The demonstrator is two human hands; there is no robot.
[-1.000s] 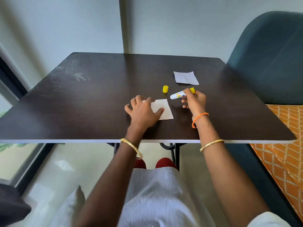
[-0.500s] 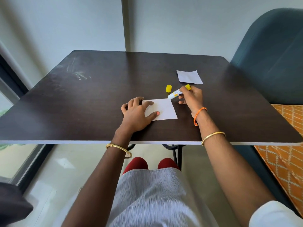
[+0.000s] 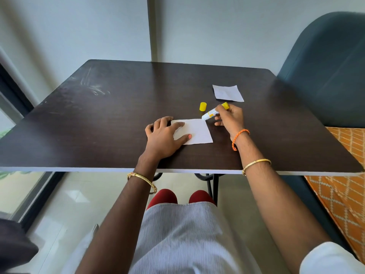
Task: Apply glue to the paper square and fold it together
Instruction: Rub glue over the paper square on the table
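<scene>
Nearest to us, our left hand (image 3: 164,136) lay flat on the dark table (image 3: 79,125), fingers relaxed and spread, the thumb and forefinger pressing down the left part of the paper square (image 3: 194,133) to keep it from sliding. The square itself rested flat and unfolded a little way in from the table's near edge, and we could see no glue on its surface, though a clear smear would hardly have shown from here. Just beyond its far right corner, our right hand (image 3: 230,118) gripped the glue stick (image 3: 212,114), fingers curled round the barrel, with its open end pointing down and left and sitting at, or just above, that corner; we could not tell whether it touched. A little farther back stood the yellow cap (image 3: 202,106), already off the stick and apart from both hands. Farthest of all, toward the right, lay a second paper piece (image 3: 227,92), untouched. So we judged the uncapping done and the gluing only starting, with spreading the glue and the fold left to do.
</scene>
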